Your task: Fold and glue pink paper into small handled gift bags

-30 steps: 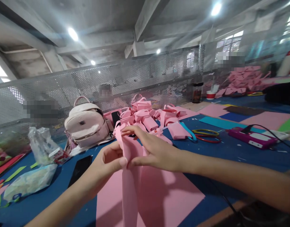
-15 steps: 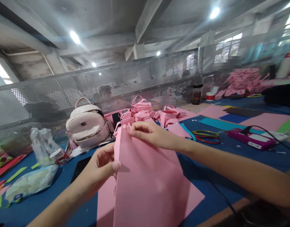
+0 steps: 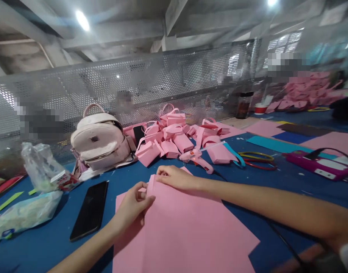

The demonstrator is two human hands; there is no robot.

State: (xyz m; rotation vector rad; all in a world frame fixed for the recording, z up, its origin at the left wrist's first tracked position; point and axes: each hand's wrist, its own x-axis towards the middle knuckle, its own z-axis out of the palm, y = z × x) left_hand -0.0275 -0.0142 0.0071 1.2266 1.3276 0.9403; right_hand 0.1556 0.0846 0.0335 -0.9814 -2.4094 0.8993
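A large pink paper sheet (image 3: 188, 231) is in front of me, its left edge folded into a narrow strip near the top. My left hand (image 3: 132, 206) pinches this left edge, thumb on top. My right hand (image 3: 176, 177) is closed at the sheet's upper left corner, fingertips on the folded strip. More pink paper (image 3: 127, 248) lies underneath, sticking out on the left. Just beyond my right hand rests a pink-and-white hot glue gun (image 3: 197, 159), its cord running off to the right.
Behind the glue gun are several small pink paper bags (image 3: 174, 138) with handles. A black phone (image 3: 90, 210), plastic bags (image 3: 28, 216) and a pale backpack (image 3: 98, 140) stand left. Rightward are scissors (image 3: 256, 157), a purple power strip (image 3: 318, 165) and coloured sheets (image 3: 290, 146).
Both hands have lowered the raised pink sheet toward the table, keeping hold of its edge. The glue gun and the whole phone have come into view.
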